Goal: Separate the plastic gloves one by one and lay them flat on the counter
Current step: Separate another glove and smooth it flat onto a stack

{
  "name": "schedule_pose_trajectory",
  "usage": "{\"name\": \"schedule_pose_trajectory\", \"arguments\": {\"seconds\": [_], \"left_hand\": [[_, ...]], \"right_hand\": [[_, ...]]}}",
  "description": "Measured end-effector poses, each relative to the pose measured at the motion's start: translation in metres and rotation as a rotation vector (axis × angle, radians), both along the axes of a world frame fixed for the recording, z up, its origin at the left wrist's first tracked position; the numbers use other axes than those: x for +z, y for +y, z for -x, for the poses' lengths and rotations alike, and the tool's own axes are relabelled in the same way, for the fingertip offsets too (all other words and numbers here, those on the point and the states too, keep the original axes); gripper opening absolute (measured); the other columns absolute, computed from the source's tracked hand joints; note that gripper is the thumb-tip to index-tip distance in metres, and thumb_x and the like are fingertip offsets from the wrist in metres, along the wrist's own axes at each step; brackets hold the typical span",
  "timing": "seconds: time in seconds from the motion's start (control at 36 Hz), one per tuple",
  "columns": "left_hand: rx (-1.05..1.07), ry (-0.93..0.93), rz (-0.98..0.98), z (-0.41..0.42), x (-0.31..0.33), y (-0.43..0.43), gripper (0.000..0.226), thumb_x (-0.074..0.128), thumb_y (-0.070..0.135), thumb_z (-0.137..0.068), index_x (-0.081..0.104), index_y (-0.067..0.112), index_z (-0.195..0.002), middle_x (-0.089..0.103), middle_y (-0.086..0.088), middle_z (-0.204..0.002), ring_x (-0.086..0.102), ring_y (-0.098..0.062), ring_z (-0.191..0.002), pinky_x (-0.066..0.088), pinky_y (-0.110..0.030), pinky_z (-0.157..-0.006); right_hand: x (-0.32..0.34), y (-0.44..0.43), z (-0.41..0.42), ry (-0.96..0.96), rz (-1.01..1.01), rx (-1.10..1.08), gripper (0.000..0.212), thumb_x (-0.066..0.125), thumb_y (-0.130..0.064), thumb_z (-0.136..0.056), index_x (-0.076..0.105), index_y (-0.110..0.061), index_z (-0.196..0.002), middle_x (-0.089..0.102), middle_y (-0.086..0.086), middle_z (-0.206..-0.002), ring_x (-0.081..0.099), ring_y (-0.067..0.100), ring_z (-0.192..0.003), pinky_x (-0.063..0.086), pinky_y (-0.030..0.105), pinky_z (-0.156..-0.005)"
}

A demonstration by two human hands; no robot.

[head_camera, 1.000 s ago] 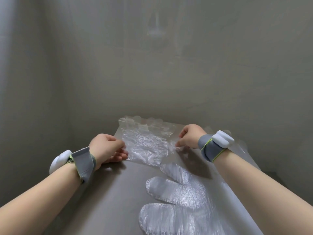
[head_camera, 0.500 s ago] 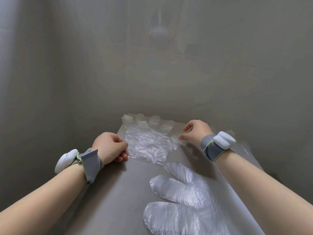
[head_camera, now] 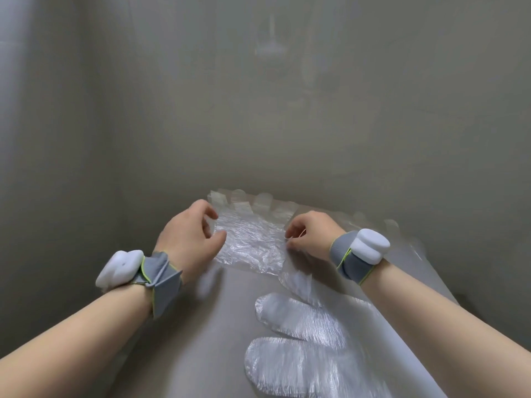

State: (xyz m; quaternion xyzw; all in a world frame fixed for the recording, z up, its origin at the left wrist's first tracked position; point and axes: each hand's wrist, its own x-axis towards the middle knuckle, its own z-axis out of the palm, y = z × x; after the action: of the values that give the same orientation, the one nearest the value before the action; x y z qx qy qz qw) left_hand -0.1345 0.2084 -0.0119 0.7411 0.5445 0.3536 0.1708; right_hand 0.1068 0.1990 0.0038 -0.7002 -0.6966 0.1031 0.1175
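The crinkled glove (head_camera: 253, 239) is thin clear film, wrinkled and glinting. It lies on the smooth grey counter (head_camera: 198, 349) between the two hands, with its rounded finger tips pointing away from them towards the wall (head_camera: 258, 110).

The right hand (head_camera: 313, 234) is curled and pinches the film's edge on its thumb side, as it did half a second ago. The left hand (head_camera: 189, 239), then a clenched fist resting by the glove's other edge, has lifted and loosened. Its fingers are now bent and spread, thumb apart, grasping nothing. Motion blur makes it hard to tell whether the thumb tip touches the film.

Nearer than the right hand, below its forearm, a flattened glove (head_camera: 301, 340) lies smooth with a fine embossed sheen and broad rounded fingers. Each wrist carries a grey fabric band (head_camera: 163, 280) edged in lime green, holding a rounded white plastic pod (head_camera: 120, 267).
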Motion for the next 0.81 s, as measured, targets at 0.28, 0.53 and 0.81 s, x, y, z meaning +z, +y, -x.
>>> {"name": "schedule_pose_trajectory", "arguments": {"seconds": [0.28, 0.53, 0.81], "left_hand": [[-0.231, 0.242, -0.191, -0.006, -0.029, 0.014, 0.043, 0.041, 0.049, -0.070, 0.067, 0.016, -0.077, 0.055, 0.002, -0.074, 0.057, -0.022, -0.069, 0.039, -0.024, -0.066], [-0.207, 0.243, -0.187, -0.008, -0.042, 0.015, 0.038, 0.040, 0.047, -0.073, 0.065, 0.018, -0.076, 0.052, 0.002, -0.079, 0.050, -0.022, -0.071, 0.036, -0.026, -0.071], [-0.205, 0.214, -0.169, -0.009, -0.047, 0.015, 0.051, 0.029, 0.054, -0.072, 0.064, 0.022, -0.090, 0.049, 0.005, -0.091, 0.047, -0.021, -0.083, 0.035, -0.027, -0.078]], "right_hand": [[0.017, 0.030, 0.029, 0.342, 0.012, 0.034, 0.011, 0.061, -0.010, -0.083, 0.071, -0.016, -0.084, 0.065, 0.000, -0.073, 0.059, 0.011, -0.061, 0.054, 0.027, -0.066], [0.010, 0.074, 0.063, 0.688, 0.426, 0.050, 0.017, 0.051, -0.001, -0.090, 0.063, -0.006, -0.102, 0.065, 0.009, -0.082, 0.060, 0.012, -0.063, 0.052, 0.020, -0.056], [0.000, 0.094, 0.051, 0.695, -0.051, 0.025, 0.038, 0.042, 0.011, -0.085, 0.065, -0.007, -0.110, 0.064, 0.003, -0.101, 0.059, 0.001, -0.076, 0.045, 0.010, -0.057]]}}
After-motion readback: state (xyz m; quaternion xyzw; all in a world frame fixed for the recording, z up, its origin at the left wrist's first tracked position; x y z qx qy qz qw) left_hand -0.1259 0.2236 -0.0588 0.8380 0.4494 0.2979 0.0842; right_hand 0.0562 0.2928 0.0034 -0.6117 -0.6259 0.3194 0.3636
